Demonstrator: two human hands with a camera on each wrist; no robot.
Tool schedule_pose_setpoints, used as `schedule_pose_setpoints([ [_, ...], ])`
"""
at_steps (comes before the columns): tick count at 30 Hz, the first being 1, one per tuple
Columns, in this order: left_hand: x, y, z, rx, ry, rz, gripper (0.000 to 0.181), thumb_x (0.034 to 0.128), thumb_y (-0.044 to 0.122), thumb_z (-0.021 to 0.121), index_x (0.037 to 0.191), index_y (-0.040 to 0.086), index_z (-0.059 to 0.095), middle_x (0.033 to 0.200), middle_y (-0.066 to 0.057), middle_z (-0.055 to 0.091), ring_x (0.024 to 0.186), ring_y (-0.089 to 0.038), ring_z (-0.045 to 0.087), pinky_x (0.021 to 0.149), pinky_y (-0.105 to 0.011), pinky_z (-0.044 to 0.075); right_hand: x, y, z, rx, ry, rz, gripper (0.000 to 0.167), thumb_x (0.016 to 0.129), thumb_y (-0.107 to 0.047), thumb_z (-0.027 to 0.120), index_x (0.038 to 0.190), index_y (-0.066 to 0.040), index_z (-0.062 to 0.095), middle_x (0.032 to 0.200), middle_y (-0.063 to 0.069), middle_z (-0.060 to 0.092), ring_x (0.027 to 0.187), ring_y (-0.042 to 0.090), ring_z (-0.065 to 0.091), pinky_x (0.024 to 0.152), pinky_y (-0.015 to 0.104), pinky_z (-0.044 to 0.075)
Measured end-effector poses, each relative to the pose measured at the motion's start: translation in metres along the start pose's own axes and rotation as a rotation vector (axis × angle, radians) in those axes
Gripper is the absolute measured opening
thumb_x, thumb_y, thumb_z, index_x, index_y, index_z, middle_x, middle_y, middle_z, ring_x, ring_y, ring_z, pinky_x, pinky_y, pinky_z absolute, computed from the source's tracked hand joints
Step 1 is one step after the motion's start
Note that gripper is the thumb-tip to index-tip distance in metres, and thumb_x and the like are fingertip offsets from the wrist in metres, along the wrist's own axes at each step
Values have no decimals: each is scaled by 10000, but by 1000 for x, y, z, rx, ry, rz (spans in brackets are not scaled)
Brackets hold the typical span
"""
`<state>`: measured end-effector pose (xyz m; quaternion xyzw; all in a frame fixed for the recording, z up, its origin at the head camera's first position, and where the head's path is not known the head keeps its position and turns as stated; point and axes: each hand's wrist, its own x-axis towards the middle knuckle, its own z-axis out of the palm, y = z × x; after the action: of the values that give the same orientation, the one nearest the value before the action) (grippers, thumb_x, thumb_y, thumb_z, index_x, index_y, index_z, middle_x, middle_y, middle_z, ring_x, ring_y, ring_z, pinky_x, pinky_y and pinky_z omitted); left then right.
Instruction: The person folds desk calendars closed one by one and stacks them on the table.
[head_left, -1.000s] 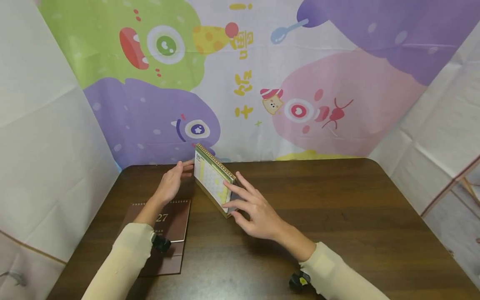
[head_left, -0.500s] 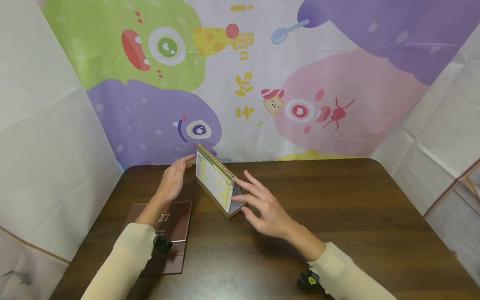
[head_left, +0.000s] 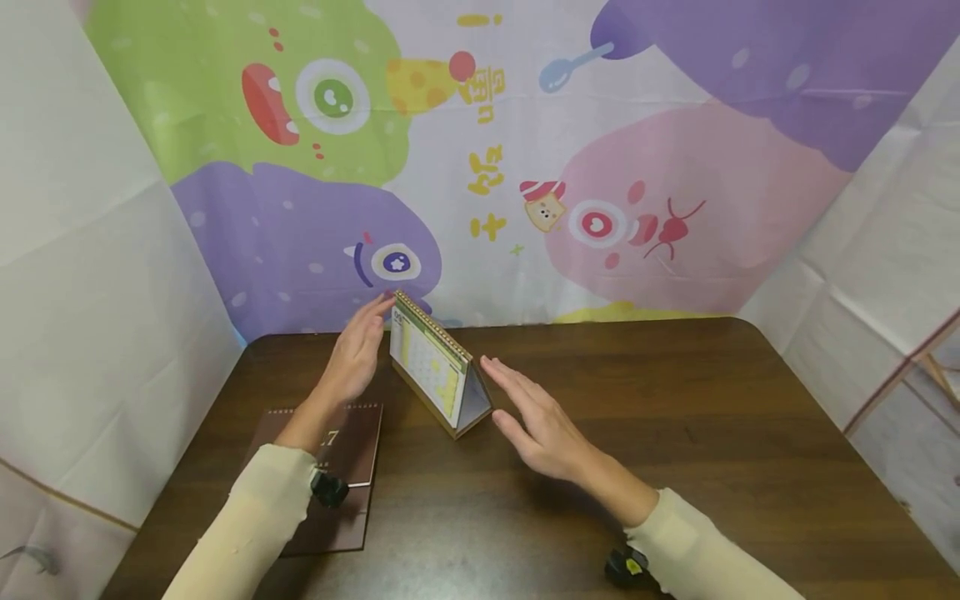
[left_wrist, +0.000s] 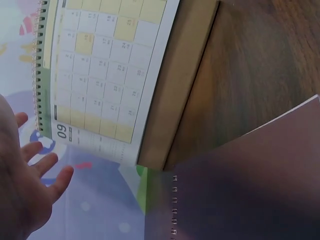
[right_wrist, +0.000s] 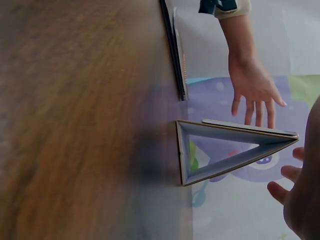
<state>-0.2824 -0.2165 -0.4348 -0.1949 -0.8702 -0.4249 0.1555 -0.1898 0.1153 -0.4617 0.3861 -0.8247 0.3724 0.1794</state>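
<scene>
A spiral-bound desk calendar (head_left: pixel 427 363) stands upright as a tent on the table, its page marked 09 facing front left. The left hand (head_left: pixel 354 357) is at its far left end, fingers extended; whether the fingertips touch it cannot be told. Beside its near right end is the right hand (head_left: pixel 546 427), fingers straight, holding nothing. In the right wrist view the calendar (right_wrist: pixel 235 127) shows its triangular end, between the left hand (right_wrist: pixel 254 85) and the right hand (right_wrist: pixel 300 185). The left wrist view shows the calendar page (left_wrist: pixel 100 75) and the left hand (left_wrist: pixel 30 180).
A dark brown calendar (head_left: pixel 348 454) with 27 on its cover lies at the table's left, partly under the left forearm. Behind the wooden table (head_left: pixel 637 400) hangs a cartoon-printed cloth (head_left: pixel 480 275), with pale cloth at both sides.
My right hand has drawn back to the right, off the standing calendar. The left hand has risen slightly toward the calendar's top far corner. The calendar has shifted a little to the right.
</scene>
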Motion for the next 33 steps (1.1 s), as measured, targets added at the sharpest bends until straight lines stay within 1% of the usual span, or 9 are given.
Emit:
schedule_pose_setpoints([
  [2,0,2,1,10,-7,13,527,1227,231,308,1670,29,511,1807,-263,384,1699,-499,338,1408,-681,224,-3,1,0,11,-18,8,625,1130,-116,570,1730,-40,413,1768,200,491,1630,417,504,1285,660,462],
  [6,0,5,4,39,-16,31,518,1222,225,330,1666,43,522,1814,-254,376,1699,-504,333,1402,-693,231,-7,4,1,75,-51,41,578,1223,-275,385,1759,-60,363,1789,204,450,1632,429,489,1275,688,457],
  [8,0,6,5,50,-16,39,510,1220,219,338,1661,55,536,1811,-255,383,1696,-502,340,1397,-696,241,-9,5,1,120,-55,66,593,1240,-337,308,1768,-69,346,1788,209,441,1629,442,485,1272,707,453],
  [10,0,7,6,61,-11,44,504,1217,213,347,1656,62,545,1809,-254,387,1692,-504,345,1391,-703,247,-10,5,2,159,-52,95,597,1244,-351,277,1771,-80,343,1779,209,445,1622,454,486,1265,725,451],
  [12,0,9,6,64,-6,52,501,1215,207,355,1654,65,550,1809,-252,389,1692,-500,345,1388,-705,250,-11,5,2,187,-48,122,583,1242,-326,288,1769,-85,352,1760,212,464,1609,462,496,1259,739,450],
  [15,0,12,8,58,-1,67,498,1209,193,368,1654,65,550,1808,-253,389,1694,-491,342,1385,-708,255,-12,5,3,198,-44,167,558,1234,-276,323,1760,-99,382,1723,204,505,1582,449,528,1244,735,465],
  [21,1,18,12,47,-7,107,484,1195,154,404,1641,49,562,1795,-273,401,1680,-507,356,1379,-710,267,-13,5,8,217,-75,246,538,1234,-265,349,1748,-121,420,1707,178,531,1568,414,546,1231,712,482],
  [25,1,18,14,52,-9,117,480,1190,143,420,1638,55,569,1787,-284,409,1673,-525,360,1375,-713,275,-14,5,11,222,-93,260,534,1236,-257,347,1747,-125,424,1707,172,539,1566,403,551,1233,698,485],
  [33,2,18,15,60,-24,111,467,1201,169,418,1625,87,597,1803,-265,394,1688,-523,338,1372,-727,270,-13,6,16,216,-98,270,522,1237,-238,348,1734,-115,447,1692,169,557,1548,394,572,1233,674,494],
])
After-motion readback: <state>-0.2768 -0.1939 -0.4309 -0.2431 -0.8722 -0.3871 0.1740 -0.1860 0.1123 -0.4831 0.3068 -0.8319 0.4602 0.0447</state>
